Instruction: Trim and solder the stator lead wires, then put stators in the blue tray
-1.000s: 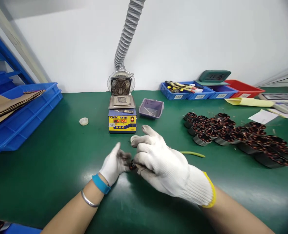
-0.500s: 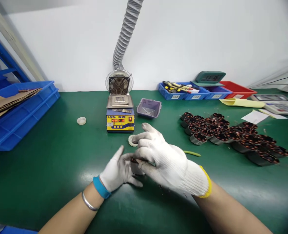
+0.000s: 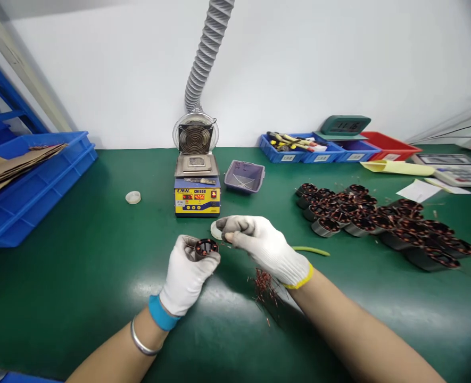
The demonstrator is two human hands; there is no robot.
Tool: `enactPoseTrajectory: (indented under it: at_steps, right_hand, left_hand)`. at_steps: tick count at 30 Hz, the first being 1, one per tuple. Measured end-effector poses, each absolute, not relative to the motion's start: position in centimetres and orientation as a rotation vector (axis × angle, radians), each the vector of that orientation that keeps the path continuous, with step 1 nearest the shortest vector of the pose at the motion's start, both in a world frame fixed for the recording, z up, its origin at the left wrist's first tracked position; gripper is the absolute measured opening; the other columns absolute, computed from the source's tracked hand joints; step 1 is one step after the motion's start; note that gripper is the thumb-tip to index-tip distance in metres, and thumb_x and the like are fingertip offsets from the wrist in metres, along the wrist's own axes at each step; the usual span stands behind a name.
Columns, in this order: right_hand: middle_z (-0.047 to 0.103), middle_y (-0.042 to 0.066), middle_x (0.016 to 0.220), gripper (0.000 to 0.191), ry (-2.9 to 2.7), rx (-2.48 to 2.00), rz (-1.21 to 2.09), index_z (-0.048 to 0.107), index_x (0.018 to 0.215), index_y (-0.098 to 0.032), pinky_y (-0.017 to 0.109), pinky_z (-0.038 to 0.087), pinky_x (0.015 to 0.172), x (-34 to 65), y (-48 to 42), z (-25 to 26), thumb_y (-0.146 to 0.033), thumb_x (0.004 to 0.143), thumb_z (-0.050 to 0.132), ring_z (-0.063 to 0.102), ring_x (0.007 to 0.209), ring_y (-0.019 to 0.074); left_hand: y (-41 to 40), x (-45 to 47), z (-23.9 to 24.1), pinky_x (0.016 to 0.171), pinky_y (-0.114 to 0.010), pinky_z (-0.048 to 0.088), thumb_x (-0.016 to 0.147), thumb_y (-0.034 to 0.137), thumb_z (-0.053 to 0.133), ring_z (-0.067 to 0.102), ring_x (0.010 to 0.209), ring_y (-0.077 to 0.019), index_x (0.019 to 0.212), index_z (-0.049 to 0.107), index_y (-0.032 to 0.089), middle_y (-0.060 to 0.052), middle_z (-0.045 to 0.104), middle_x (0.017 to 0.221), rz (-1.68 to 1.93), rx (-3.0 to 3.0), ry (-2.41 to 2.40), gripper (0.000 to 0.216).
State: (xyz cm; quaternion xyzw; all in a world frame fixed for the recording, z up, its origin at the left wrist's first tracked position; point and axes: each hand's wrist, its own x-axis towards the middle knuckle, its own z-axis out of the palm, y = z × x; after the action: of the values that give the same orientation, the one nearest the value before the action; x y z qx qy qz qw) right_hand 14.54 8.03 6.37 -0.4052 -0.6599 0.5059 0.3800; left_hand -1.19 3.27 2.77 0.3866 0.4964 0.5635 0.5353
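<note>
My left hand, in a white glove, grips a motor stator with a black top and copper windings, its open end facing up. To the right of it, my right hand has a bare thumb tip and its fingers drawn together; what they pinch, if anything, is too small to make out. Partly behind those fingers is a small round white dish. Below the right wrist lies a loose heap of copper wire scraps. A thin green strip lies beyond that wrist.
A solder pot with a fan and hose stands at the back, beside a grey bin. Many finished-looking stators stand grouped at right. Blue tool bins and a red bin line the wall. A blue crate sits left.
My left hand has drawn the stator left and upward, turning its top into view. The right hand has come off the stator, and the wire scraps now show beneath its wrist.
</note>
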Motion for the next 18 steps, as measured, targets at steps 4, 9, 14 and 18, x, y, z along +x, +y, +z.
enactPoseTrajectory:
  at_steps: [4,9,14,18]
  right_hand:
    - [0.063,0.003,0.074,0.018,-1.138,-0.970,1.381,0.053,0.070,-0.019,0.035,0.051,0.069,14.9,9.7,5.0,-0.033,0.066,0.064,0.062,0.079,0.0202]
    - [0.066,0.005,0.086,0.017,-1.614,-1.124,1.175,0.062,0.083,-0.018,0.038,0.051,0.079,15.3,9.0,5.0,-0.029,0.070,0.065,0.061,0.083,0.0203]
    - [0.065,0.007,0.093,0.010,-1.957,-0.939,0.761,0.064,0.085,-0.018,0.035,0.047,0.086,13.7,7.6,3.9,-0.020,0.081,0.056,0.059,0.094,0.0190]
    - [0.064,0.006,0.087,0.010,-1.960,-0.908,0.718,0.059,0.077,-0.018,0.034,0.047,0.080,14.0,8.0,3.8,-0.019,0.083,0.052,0.059,0.088,0.0180]
  left_hand:
    - [3.1,-1.1,3.3,0.067,-0.024,0.048,0.049,0.015,0.080,0.062,0.067,-0.0122,0.081,0.047,0.021,0.003,0.061,0.073,1.552,0.900,1.293,0.047]
    - [3.2,-1.3,3.3,0.062,-0.025,0.048,0.050,0.018,0.078,0.061,0.062,-0.0128,0.079,0.045,0.021,0.004,0.060,0.068,1.561,0.855,1.321,0.044]
    - [3.4,-1.3,2.4,0.059,-0.024,0.047,0.053,0.022,0.079,0.058,0.058,-0.0111,0.078,0.045,0.020,0.004,0.060,0.068,1.512,0.854,1.316,0.042]
    - [3.2,-1.6,2.3,0.055,-0.026,0.047,0.061,0.031,0.077,0.054,0.056,-0.0112,0.081,0.048,0.020,0.004,0.057,0.067,1.410,0.825,1.090,0.037]
